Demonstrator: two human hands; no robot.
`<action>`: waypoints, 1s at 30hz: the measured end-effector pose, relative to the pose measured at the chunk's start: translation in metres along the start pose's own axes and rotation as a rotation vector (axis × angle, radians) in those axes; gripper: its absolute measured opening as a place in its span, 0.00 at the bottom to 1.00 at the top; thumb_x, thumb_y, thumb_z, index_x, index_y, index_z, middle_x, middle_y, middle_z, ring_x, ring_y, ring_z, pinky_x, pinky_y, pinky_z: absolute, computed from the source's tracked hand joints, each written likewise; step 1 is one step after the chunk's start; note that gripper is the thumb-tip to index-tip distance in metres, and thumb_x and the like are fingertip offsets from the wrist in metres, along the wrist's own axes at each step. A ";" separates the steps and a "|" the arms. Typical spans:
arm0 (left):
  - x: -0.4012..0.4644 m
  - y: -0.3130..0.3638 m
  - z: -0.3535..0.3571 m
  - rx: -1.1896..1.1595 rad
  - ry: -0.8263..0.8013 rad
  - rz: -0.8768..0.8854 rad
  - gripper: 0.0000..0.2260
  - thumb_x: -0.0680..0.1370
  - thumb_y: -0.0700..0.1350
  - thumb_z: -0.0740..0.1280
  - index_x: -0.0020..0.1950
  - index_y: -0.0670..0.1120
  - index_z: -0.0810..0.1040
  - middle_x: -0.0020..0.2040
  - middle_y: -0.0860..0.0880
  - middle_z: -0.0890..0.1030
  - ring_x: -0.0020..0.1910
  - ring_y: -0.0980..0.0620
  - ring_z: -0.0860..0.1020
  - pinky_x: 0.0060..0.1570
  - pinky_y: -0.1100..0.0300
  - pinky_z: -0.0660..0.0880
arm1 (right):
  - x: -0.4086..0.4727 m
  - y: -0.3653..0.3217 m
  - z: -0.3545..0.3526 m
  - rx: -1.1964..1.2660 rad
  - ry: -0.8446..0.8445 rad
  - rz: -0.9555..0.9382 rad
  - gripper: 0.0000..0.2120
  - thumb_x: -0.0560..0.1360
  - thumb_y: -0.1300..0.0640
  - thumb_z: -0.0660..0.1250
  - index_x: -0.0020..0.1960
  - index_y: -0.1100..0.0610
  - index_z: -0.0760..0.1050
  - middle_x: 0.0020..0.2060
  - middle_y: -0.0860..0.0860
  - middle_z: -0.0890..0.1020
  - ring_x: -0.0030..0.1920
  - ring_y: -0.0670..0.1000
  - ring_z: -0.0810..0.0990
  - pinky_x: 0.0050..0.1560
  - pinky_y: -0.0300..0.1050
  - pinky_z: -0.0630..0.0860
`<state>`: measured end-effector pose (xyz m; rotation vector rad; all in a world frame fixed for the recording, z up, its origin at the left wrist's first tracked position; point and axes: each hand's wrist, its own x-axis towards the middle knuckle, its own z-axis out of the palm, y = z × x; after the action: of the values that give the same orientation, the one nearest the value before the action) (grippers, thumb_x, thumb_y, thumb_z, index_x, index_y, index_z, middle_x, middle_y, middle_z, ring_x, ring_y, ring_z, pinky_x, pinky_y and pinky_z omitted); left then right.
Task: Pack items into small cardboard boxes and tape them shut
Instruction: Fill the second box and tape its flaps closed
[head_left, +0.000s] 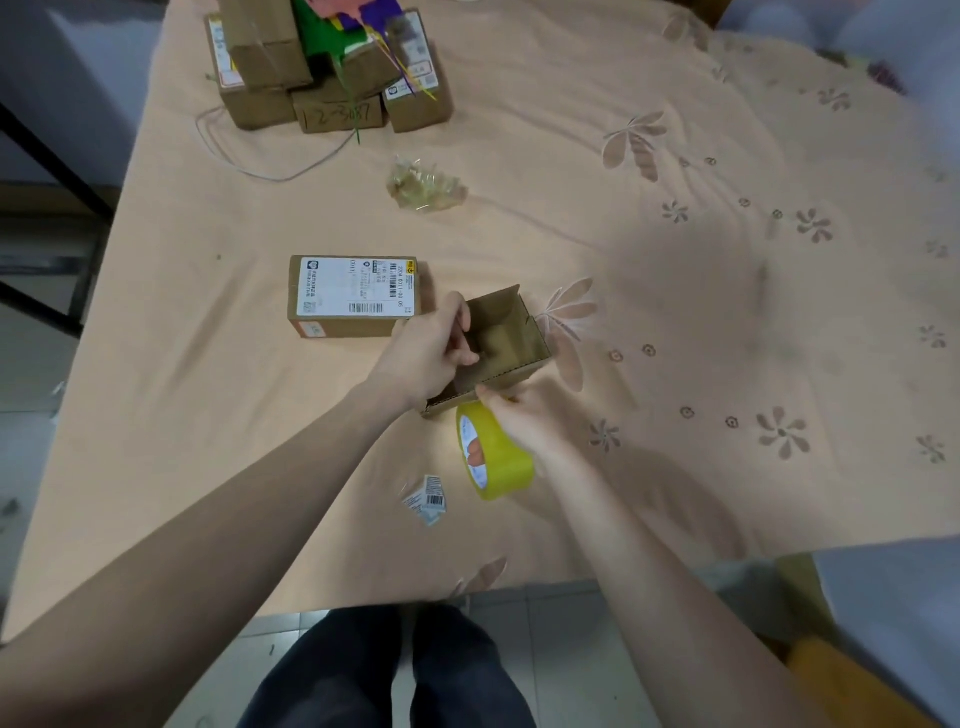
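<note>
Left hand (426, 353) holds the open brown cardboard box (511, 340) by its wall; right hand (524, 415) pinches the glossy yellow tape roll (496, 457) against the box's corrugated flap

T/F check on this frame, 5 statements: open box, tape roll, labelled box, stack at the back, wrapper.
1. The left hand grips the open small box. True.
2. The yellow tape roll lies far from the hands, by the stack. False: it sits at the right hand, just under the open box.
3. The closed box with a white shipping label lies left of the open box. True.
4. The open box is already taped shut. False: its flaps stand open and the inside shows.
5. The crumpled clear wrapper lies between the stack of boxes and the labelled box. True.
</note>
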<state>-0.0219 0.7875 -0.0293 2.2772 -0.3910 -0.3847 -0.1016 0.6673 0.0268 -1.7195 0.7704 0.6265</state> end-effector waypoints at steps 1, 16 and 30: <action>-0.001 -0.001 0.000 0.004 0.003 0.012 0.15 0.72 0.37 0.70 0.48 0.48 0.65 0.35 0.58 0.77 0.41 0.50 0.77 0.54 0.50 0.71 | 0.006 0.004 0.000 0.029 -0.005 0.024 0.19 0.81 0.54 0.61 0.61 0.70 0.72 0.15 0.45 0.73 0.14 0.38 0.70 0.14 0.28 0.62; -0.022 -0.006 -0.013 0.205 -0.207 0.034 0.22 0.70 0.35 0.59 0.62 0.48 0.66 0.48 0.59 0.83 0.63 0.57 0.70 0.71 0.57 0.46 | 0.022 0.029 0.001 0.048 -0.003 0.004 0.19 0.79 0.49 0.63 0.35 0.60 0.71 0.14 0.47 0.73 0.14 0.43 0.72 0.15 0.28 0.62; -0.036 -0.022 0.004 0.175 -0.100 0.208 0.26 0.73 0.45 0.67 0.69 0.49 0.61 0.46 0.62 0.81 0.65 0.58 0.70 0.71 0.56 0.36 | 0.027 0.024 0.001 0.096 -0.030 -0.066 0.14 0.79 0.51 0.63 0.43 0.61 0.75 0.17 0.46 0.77 0.18 0.42 0.76 0.17 0.28 0.65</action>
<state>-0.0525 0.8133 -0.0427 2.3629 -0.7308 -0.3707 -0.1019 0.6589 -0.0082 -1.6373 0.7090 0.5603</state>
